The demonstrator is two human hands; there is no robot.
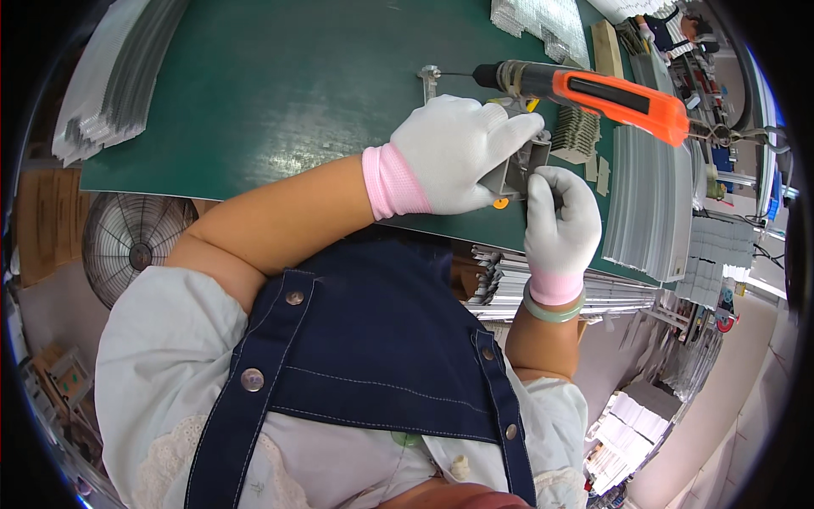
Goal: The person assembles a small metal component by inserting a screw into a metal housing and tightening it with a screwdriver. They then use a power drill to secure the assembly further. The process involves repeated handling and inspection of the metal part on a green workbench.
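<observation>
My left hand (454, 157), in a white glove with a pink cuff, is closed round a small grey box-like piece (516, 176) at the table's near edge. Its index finger reaches over the top and its thumb lies at the near side. My right hand (561, 222), gloved the same way, is at the piece's right side with thumb and fingers curled into a pinch; what lies between them is hidden. Just beyond hangs an orange and black electric screwdriver (606, 95), its long bit pointing left over a clear and metal fixture (430, 81).
The green table (254, 110) carries stacked pale strips (123, 76) at left and long profiles (649, 204) at right. Rows of small grey parts (575, 134) lie under the screwdriver. A floor fan (140, 246) stands at left. Another person (674, 34) is far right.
</observation>
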